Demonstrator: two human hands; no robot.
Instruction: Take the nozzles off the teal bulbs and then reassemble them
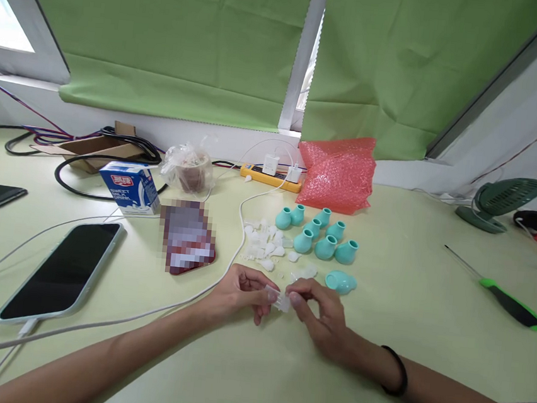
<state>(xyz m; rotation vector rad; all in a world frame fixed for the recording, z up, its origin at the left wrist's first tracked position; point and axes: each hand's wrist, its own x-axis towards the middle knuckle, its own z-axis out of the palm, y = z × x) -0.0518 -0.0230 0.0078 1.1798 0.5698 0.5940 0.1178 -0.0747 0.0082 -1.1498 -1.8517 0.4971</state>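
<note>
Your left hand [250,291] pinches a translucent plastic piece [282,301], its long axis apparently running left to right; your right hand [318,307] bunches its fingertips at the right end, whether gripping cannot be told. Teal bulbs [325,247] sit beyond on the pale table [234,363], before green window blinds [170,40].

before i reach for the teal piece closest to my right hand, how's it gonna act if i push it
The teal piece will probably feel light, since it is small with an open mouth. It may rock or roll, given its rounded sides. Its shiny surface could be slippery.
</note>
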